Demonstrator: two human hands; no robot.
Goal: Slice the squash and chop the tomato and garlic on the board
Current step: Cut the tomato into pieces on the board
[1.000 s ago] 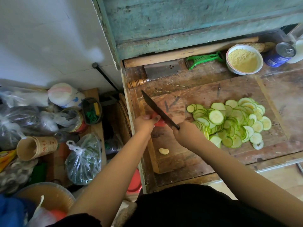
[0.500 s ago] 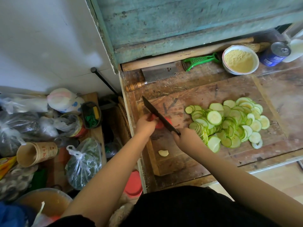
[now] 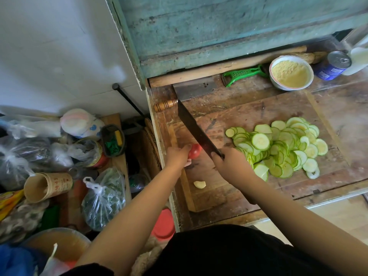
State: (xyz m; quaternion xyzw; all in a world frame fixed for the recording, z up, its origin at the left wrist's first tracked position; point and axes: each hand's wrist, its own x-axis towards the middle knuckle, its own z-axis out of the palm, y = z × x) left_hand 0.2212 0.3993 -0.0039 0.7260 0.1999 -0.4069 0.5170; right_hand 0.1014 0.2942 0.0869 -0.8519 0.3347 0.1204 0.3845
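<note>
Tomato [image 3: 194, 151] pinned by left hand [image 3: 177, 156] to stop rolling; right hand [image 3: 231, 166] grips knife [image 3: 197, 130], squash slices [image 3: 278, 148] heaped clear at 3 o'clock.

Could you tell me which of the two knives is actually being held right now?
The dark-bladed knife, gripped by the right hand over the tomato; the wooden-handled cleaver lies untouched behind the board.

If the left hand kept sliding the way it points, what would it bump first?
The left hand already holds the tomato, so next it would probably meet the knife blade just beyond it; depth is hard to judge.
</note>
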